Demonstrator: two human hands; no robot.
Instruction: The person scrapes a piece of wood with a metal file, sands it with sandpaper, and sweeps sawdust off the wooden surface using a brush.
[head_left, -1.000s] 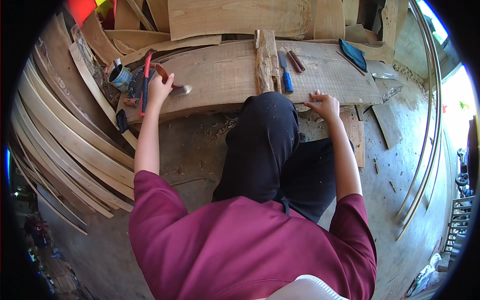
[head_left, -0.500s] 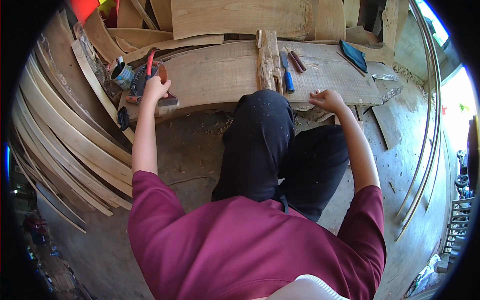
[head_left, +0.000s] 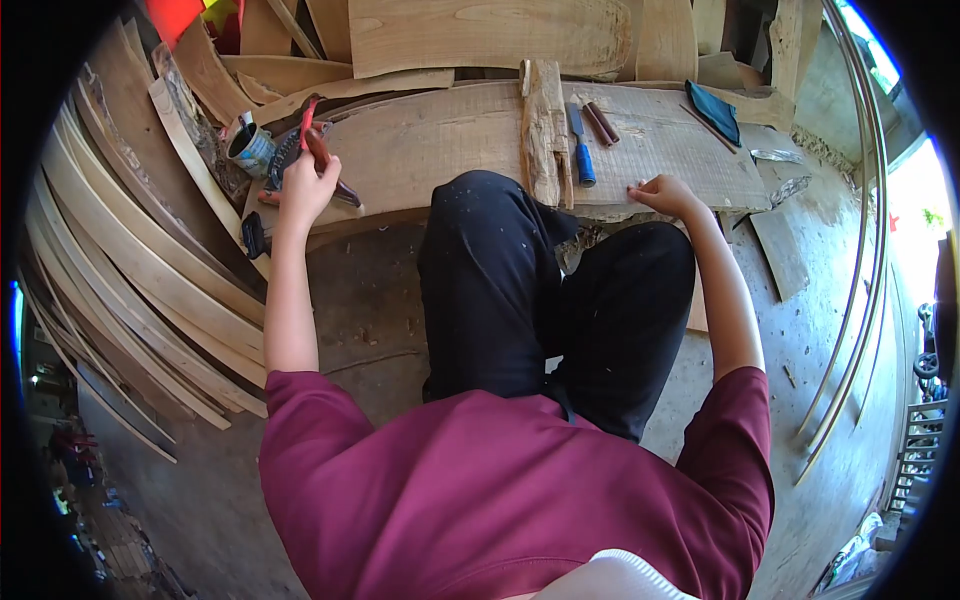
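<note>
My left hand (head_left: 308, 188) is closed around a tool with a rounded brown wooden handle (head_left: 318, 150), at the left end of the wooden bench plank (head_left: 430, 150). A brown bar with a pale tip (head_left: 347, 194) sticks out to the right of that hand; my fingers hide how it joins the handle. Just beyond stands a red-handled tool (head_left: 308, 113), partly covered. At the front edge of the plank, my right hand (head_left: 667, 197) has its fingers curled and pinched together; whatever they hold is too small to make out. A blue-handled chisel (head_left: 584, 160) lies to its left.
Two short brown sticks (head_left: 602, 123) lie beside the chisel. A rough wood block (head_left: 542, 135) crosses the plank. Farther right is a dark green cloth (head_left: 713, 112). A paint-marked can (head_left: 251, 150) stands at left, near long curved wood strips (head_left: 150, 270).
My left hand has turned, with the brown-handled tool tilting in it. My knees have shifted, the right one rising. My right hand stays at the plank edge.
</note>
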